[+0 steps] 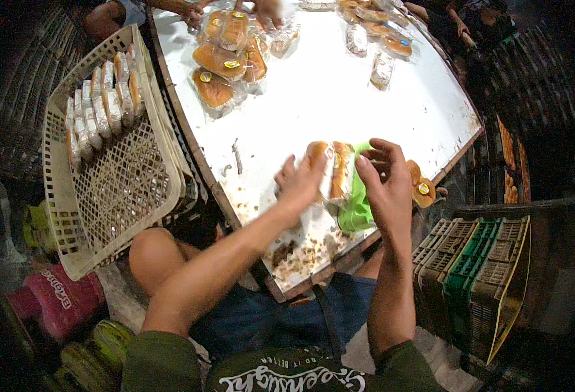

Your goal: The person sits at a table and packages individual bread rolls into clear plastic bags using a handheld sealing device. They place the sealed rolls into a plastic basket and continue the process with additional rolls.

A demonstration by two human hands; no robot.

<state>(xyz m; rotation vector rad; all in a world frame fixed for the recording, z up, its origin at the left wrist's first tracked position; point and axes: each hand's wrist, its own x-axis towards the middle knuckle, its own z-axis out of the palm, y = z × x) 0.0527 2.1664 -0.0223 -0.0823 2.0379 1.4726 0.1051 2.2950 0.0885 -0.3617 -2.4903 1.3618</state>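
Left hand (298, 185) and right hand (382, 178) both grasping wrapped buns (332, 171) over a green bag (358, 208) on the worktop (326, 98).

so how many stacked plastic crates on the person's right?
4, upright side by side beyond the right forearm: two beige, one green, one dark with a yellow rim. More may be hidden in the dark behind them.

Beside the green bag (358, 208), the left hand (298, 185) is motion-blurred and covers part of the wrapped buns (334, 168); its grip is unclear.
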